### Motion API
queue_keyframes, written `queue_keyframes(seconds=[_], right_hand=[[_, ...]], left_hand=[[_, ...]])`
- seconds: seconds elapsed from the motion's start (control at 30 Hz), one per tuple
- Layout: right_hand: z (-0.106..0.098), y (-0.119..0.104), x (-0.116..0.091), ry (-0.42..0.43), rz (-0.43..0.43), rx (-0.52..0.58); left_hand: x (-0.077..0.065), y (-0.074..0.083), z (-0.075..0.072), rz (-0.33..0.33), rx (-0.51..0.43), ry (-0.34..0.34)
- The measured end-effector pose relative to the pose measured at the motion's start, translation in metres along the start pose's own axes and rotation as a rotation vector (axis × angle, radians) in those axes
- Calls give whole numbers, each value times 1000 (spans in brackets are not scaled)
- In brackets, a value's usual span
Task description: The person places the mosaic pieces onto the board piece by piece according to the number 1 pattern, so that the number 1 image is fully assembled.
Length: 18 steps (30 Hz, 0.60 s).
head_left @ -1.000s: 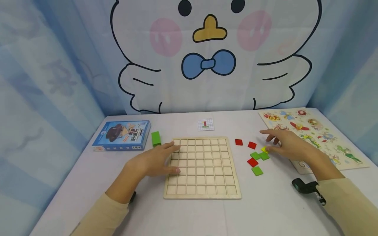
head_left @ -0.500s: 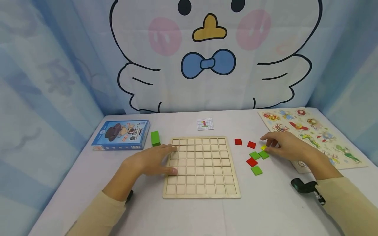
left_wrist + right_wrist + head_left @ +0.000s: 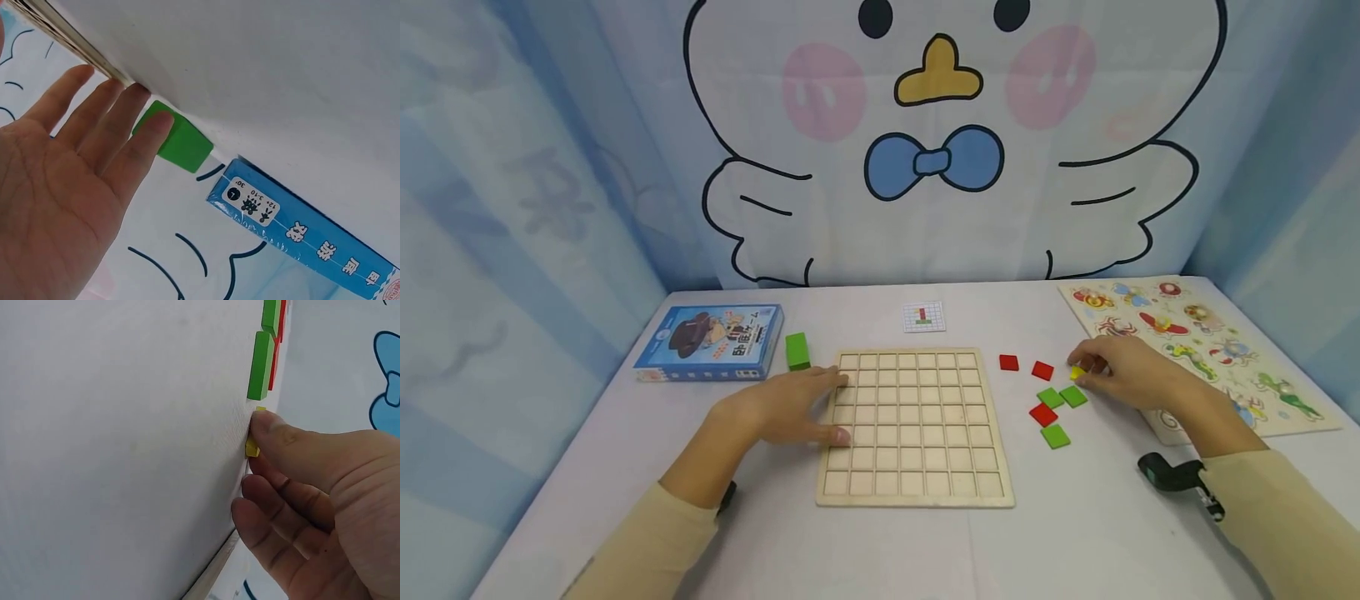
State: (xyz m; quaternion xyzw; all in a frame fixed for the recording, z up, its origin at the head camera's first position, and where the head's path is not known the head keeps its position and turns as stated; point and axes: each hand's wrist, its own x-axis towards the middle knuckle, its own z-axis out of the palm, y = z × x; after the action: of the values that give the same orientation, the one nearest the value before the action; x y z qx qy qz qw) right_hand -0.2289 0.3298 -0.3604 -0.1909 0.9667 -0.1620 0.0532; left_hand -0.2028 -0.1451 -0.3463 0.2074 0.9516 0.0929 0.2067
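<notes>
My left hand (image 3: 782, 408) rests at the left edge of a pale wooden grid board (image 3: 923, 435), fingers straight and thumb on the corner squares' side. In the left wrist view its fingertips reach the board's edge, with a green block (image 3: 187, 147) behind the index finger. At the right, my right hand (image 3: 1131, 367) pinches a small yellow square tile (image 3: 1077, 372) between thumb and index finger, low at the tabletop. The right wrist view shows the yellow tile (image 3: 252, 449) partly hidden by the thumb. Green tiles (image 3: 1073, 396) and red tiles (image 3: 1042, 371) lie just left of this hand.
A blue game box (image 3: 707, 343) stands at the back left. A small card with a printed grid pattern (image 3: 923, 317) lies beyond the board. An illustrated wooden puzzle board (image 3: 1210, 350) lies at the right, under the right wrist. A printed curtain (image 3: 932, 233) closes the back.
My right hand's index finger has curled in toward the thumb, closing on the yellow tile. My left hand has slid slightly left along the board's edge.
</notes>
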Motion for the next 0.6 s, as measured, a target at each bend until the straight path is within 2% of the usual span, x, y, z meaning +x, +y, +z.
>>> queue_keyframes(seconds=[0.27, 0.43, 0.6], right_hand=[[-1, 0, -2, -12, 22, 32], [-5, -2, -6, 38, -8, 50], [-12, -9, -2, 98, -67, 117]], left_hand=[[2, 0, -2, 24, 11, 2], [2, 0, 0, 1, -2, -21], [2, 0, 3, -16, 32, -27]])
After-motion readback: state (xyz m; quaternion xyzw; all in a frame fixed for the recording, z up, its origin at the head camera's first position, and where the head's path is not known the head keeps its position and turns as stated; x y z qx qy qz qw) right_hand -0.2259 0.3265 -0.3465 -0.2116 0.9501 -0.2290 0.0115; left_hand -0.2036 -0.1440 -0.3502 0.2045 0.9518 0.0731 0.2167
